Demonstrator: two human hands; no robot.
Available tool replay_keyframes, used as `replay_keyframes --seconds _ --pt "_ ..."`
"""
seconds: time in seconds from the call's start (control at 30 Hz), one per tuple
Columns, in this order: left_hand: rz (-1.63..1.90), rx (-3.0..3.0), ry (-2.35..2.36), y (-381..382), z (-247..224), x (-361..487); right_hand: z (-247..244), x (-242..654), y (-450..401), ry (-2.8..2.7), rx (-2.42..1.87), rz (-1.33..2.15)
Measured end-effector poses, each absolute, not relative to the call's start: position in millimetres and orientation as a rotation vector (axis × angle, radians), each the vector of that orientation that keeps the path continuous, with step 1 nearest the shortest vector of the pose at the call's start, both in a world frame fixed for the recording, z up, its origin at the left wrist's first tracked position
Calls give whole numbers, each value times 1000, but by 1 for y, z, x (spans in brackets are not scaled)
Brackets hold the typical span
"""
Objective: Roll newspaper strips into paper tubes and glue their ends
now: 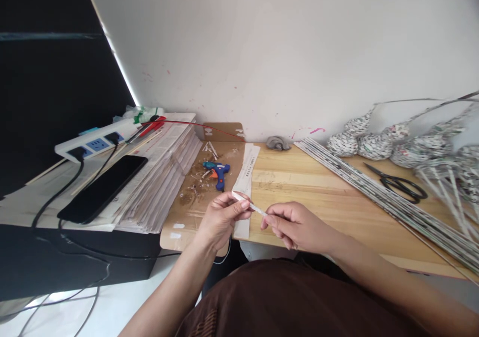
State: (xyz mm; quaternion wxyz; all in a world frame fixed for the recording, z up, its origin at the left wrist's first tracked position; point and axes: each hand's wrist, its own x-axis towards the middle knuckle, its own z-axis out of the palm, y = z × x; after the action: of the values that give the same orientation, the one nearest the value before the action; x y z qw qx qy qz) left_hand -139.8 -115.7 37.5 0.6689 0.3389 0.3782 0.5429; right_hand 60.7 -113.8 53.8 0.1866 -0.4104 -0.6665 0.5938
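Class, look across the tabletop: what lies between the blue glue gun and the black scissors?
From the glue gun to the scissors, the head view shows cardboard, pale paper strips, the wooden tabletop, then a bundle of long paper rods.

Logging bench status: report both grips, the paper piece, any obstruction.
Left grip, right grip: both pinching slim white paper piece. Piece slants, held in the air. Nothing seen blocking it; glue gun lies beyond, on cardboard.

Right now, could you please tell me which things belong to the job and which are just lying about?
Likely job:
paper strip, in left hand and right hand
long paper rods
woven paper pieces
glue gun
scissors

Apparently lying about:
black phone
power strip
grey bundle
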Motion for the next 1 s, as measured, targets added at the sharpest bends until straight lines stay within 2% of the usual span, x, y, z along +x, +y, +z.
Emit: replay_keyframes --seconds 0.17,0.53,0.77,1.0 --pt "1223 776 836 -116 37 -139 49 64 -109 -1661 -1032 2024" --pt "1166 719 882 -117 35 -138 39 66 -105 -1265 -870 2364" --pt "1107 728 811 -119 32 -140 32 70 -102 -1075 -815 2438" --pt "1117 731 824 -117 32 -139 28 67 -106 -1168 -804 2451"
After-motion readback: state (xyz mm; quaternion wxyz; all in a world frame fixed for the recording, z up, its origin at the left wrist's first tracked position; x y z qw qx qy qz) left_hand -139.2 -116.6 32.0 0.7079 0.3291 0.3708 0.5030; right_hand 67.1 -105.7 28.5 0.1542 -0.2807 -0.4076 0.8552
